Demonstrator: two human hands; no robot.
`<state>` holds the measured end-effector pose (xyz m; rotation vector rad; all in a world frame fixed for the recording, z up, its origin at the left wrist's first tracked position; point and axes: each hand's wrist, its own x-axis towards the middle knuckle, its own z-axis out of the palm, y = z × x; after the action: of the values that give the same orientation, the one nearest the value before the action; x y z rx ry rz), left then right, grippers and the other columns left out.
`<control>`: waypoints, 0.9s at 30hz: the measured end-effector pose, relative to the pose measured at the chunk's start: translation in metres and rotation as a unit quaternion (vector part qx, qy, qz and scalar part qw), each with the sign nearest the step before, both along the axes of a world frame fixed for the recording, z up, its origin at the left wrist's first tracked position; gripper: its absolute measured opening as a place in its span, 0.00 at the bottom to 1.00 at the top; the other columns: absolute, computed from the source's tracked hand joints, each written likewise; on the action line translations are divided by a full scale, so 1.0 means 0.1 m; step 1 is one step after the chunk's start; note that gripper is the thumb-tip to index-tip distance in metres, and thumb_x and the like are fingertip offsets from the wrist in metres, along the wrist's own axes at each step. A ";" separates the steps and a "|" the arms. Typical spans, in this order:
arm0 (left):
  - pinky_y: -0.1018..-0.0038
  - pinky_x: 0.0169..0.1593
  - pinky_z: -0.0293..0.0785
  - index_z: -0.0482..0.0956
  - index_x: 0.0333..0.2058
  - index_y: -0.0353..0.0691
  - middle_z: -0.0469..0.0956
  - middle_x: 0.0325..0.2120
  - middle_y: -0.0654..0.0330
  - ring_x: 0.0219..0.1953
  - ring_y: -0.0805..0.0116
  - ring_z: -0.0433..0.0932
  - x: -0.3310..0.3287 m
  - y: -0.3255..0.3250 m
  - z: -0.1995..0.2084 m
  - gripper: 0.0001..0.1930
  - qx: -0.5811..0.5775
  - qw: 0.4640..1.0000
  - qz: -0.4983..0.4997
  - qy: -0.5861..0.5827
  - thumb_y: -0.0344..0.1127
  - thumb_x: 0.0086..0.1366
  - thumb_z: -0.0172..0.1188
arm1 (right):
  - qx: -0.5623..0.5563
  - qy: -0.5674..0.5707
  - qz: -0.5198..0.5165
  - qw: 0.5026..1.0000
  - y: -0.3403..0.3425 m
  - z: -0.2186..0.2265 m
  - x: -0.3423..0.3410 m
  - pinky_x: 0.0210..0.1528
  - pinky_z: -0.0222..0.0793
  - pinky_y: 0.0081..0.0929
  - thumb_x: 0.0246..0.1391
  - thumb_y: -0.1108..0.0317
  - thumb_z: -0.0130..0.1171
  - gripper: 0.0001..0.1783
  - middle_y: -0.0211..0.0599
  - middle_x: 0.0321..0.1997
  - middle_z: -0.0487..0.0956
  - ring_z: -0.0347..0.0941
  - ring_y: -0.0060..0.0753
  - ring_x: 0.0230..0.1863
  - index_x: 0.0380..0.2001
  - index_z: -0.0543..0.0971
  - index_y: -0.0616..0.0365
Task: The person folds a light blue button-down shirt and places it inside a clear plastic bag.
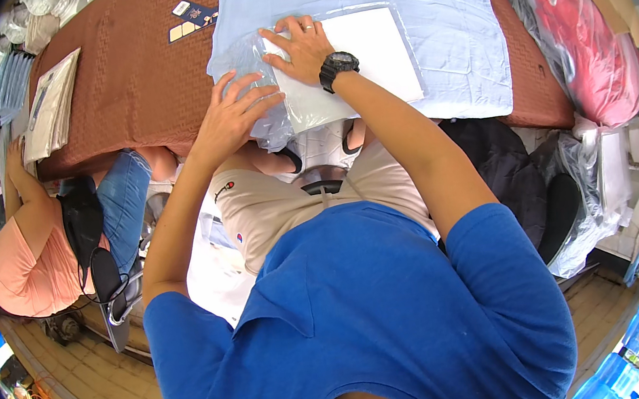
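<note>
A flat white rectangular piece (376, 53), whose kind I cannot make out, lies in a clear plastic bag (249, 56). The bag rests on a light blue cloth (454, 25) spread over the brown table cover (126, 71). Pressed on the bag near its upper left is my right hand (304, 50), with fingers apart and a black watch on the wrist. My left hand (230, 118) is at the loose plastic along the bag's left side, its fingers spread and the tips touching the film.
Dark and pale tags (192, 20) lie left of the blue cloth. Stacked bagged cloth (55, 106) sits at the table's left end, beside a seated person (32, 248). Red bundles in plastic (583, 40) stand at the right, above a dark padded garment (500, 174).
</note>
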<state>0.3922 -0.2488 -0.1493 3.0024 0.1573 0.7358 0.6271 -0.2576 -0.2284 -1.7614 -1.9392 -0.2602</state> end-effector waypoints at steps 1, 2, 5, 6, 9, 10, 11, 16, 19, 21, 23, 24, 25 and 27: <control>0.51 0.67 0.58 0.81 0.44 0.46 0.77 0.45 0.64 0.58 0.62 0.70 -0.02 0.03 -0.03 0.17 0.002 1.000 -0.001 0.021 0.27 0.53 0.63 | -0.001 0.000 0.001 1.000 0.01 0.02 -0.01 0.58 0.58 0.43 0.61 0.41 0.53 0.30 0.31 0.56 0.72 0.63 0.45 0.56 0.62 0.75 0.38; 0.51 0.67 0.58 0.82 0.42 0.46 0.77 0.42 0.65 0.57 0.62 0.71 -0.03 0.09 -0.11 0.16 0.004 0.999 -0.005 0.043 0.27 0.52 0.63 | -0.002 -0.001 0.001 1.000 0.01 0.02 -0.01 0.58 0.58 0.43 0.61 0.41 0.53 0.30 0.31 0.56 0.72 0.63 0.45 0.56 0.62 0.75 0.38; 0.51 0.67 0.59 0.83 0.36 0.45 0.76 0.37 0.65 0.54 0.63 0.72 -0.09 0.11 -0.22 0.13 -0.007 1.000 0.019 0.023 0.26 0.49 0.62 | -0.001 -0.004 0.000 1.000 0.02 0.01 -0.01 0.58 0.58 0.43 0.61 0.40 0.53 0.30 0.31 0.56 0.72 0.63 0.45 0.56 0.62 0.75 0.38; 0.51 0.66 0.60 0.83 0.35 0.45 0.76 0.35 0.65 0.53 0.62 0.72 -0.11 0.10 -0.24 0.13 -0.014 0.999 0.032 0.002 0.26 0.48 0.62 | 0.000 -0.006 0.000 1.000 0.02 0.00 -0.01 0.58 0.58 0.43 0.61 0.40 0.52 0.30 0.31 0.56 0.72 0.63 0.45 0.57 0.62 0.75 0.38; 0.52 0.64 0.62 0.82 0.34 0.44 0.76 0.34 0.66 0.51 0.61 0.73 -0.24 0.04 -0.24 0.13 -0.049 0.996 0.065 -0.040 0.23 0.48 0.62 | -0.006 -0.002 0.002 1.000 0.01 0.00 0.00 0.59 0.58 0.43 0.61 0.40 0.52 0.30 0.31 0.56 0.72 0.63 0.45 0.57 0.62 0.75 0.38; 0.52 0.64 0.62 0.81 0.34 0.44 0.76 0.36 0.65 0.52 0.61 0.73 -0.31 0.03 -0.25 0.13 -0.055 0.995 0.070 -0.043 0.23 0.48 0.62 | -0.008 -0.006 0.003 1.000 0.01 0.01 0.00 0.59 0.58 0.43 0.62 0.40 0.51 0.29 0.31 0.56 0.71 0.62 0.45 0.57 0.63 0.75 0.37; 0.51 0.64 0.62 0.81 0.34 0.44 0.76 0.39 0.65 0.53 0.60 0.72 -0.39 0.03 -0.28 0.13 -0.060 0.994 0.076 -0.046 0.23 0.47 0.62 | -0.010 -0.009 0.003 1.000 0.00 0.02 0.00 0.59 0.58 0.43 0.63 0.40 0.51 0.29 0.31 0.57 0.71 0.62 0.45 0.56 0.63 0.74 0.36; 0.52 0.64 0.63 0.81 0.35 0.45 0.75 0.50 0.64 0.58 0.57 0.69 -0.53 -0.19 -0.43 0.12 -0.149 0.970 0.159 -0.106 0.23 0.50 0.64 | -0.017 0.002 0.008 1.000 0.00 0.02 -0.01 0.59 0.58 0.43 0.63 0.40 0.50 0.29 0.31 0.57 0.71 0.62 0.46 0.56 0.64 0.74 0.35; 0.52 0.65 0.62 0.81 0.38 0.46 0.74 0.54 0.64 0.60 0.56 0.68 -0.50 -0.22 -0.44 0.13 -0.144 0.968 0.168 -0.118 0.25 0.52 0.64 | -0.016 0.002 0.007 1.000 0.01 0.01 -0.01 0.59 0.58 0.44 0.63 0.39 0.50 0.30 0.31 0.58 0.70 0.62 0.45 0.56 0.64 0.73 0.35; 0.52 0.66 0.61 0.81 0.40 0.47 0.74 0.54 0.64 0.60 0.56 0.68 -0.42 -0.22 -0.31 0.14 -0.074 0.981 0.149 -0.101 0.27 0.53 0.65 | -0.017 -0.002 0.001 1.000 0.00 0.00 0.00 0.59 0.58 0.44 0.63 0.39 0.49 0.30 0.31 0.58 0.70 0.62 0.45 0.56 0.64 0.73 0.35; 0.51 0.67 0.59 0.81 0.42 0.48 0.74 0.54 0.65 0.61 0.58 0.68 -0.35 -0.27 -0.16 0.14 -0.081 0.982 0.140 -0.095 0.29 0.55 0.64 | -0.023 -0.007 -0.001 1.000 0.00 0.00 0.00 0.59 0.58 0.45 0.64 0.39 0.49 0.30 0.31 0.58 0.70 0.62 0.45 0.56 0.64 0.73 0.35; 0.51 0.68 0.58 0.81 0.42 0.48 0.75 0.54 0.66 0.61 0.59 0.68 -0.32 -0.29 -0.12 0.14 -0.084 0.983 0.135 -0.092 0.30 0.56 0.64 | -0.026 -0.009 -0.002 1.000 0.00 0.00 0.00 0.59 0.58 0.45 0.64 0.39 0.49 0.30 0.31 0.59 0.70 0.62 0.45 0.56 0.64 0.73 0.34; 0.51 0.68 0.57 0.81 0.42 0.48 0.75 0.52 0.67 0.61 0.60 0.68 -0.29 -0.31 -0.10 0.14 -0.061 0.990 0.111 -0.057 0.31 0.56 0.64 | -0.022 -0.013 -0.002 1.000 0.01 0.00 -0.01 0.59 0.58 0.45 0.64 0.39 0.49 0.30 0.30 0.59 0.70 0.62 0.45 0.56 0.64 0.73 0.34; 0.51 0.69 0.55 0.82 0.41 0.49 0.77 0.49 0.70 0.60 0.63 0.69 -0.24 -0.30 -0.09 0.13 -0.015 0.998 0.062 0.015 0.33 0.56 0.62 | -0.015 -0.021 0.000 1.000 0.01 0.00 -0.01 0.59 0.58 0.45 0.64 0.39 0.48 0.30 0.30 0.58 0.70 0.62 0.45 0.56 0.65 0.73 0.34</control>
<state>0.3679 -0.2791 -0.1584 2.9985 0.3539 0.6927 0.6261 -0.2564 -0.2282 -1.7884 -1.9819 -0.2707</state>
